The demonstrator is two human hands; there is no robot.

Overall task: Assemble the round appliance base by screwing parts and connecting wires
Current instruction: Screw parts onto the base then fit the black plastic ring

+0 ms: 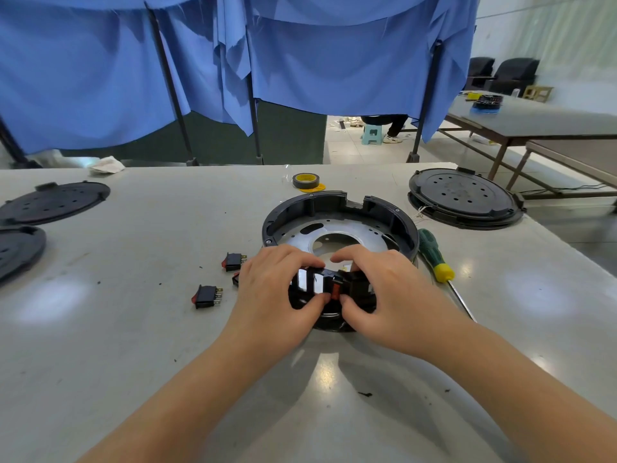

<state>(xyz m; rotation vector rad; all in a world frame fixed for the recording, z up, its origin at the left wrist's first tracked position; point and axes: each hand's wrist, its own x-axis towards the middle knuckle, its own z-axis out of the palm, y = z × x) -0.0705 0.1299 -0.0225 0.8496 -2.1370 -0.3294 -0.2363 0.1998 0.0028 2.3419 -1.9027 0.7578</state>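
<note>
Both hands worked the near rim of the round base (340, 225) on the grey table (133, 329): left hand (277, 289) curled round the black rim, right hand (380, 292) pinching the red rocker switch (336, 288) seated in it. Left of the grip lay loose switches (207, 296) and dark round covers (55, 202); right of it a green-yellow screwdriver (435, 257) and another cover (464, 197). Beyond sat a tape roll (306, 181), then blue cloth screens (300, 61), with other tables (534, 121) at far right.
</note>
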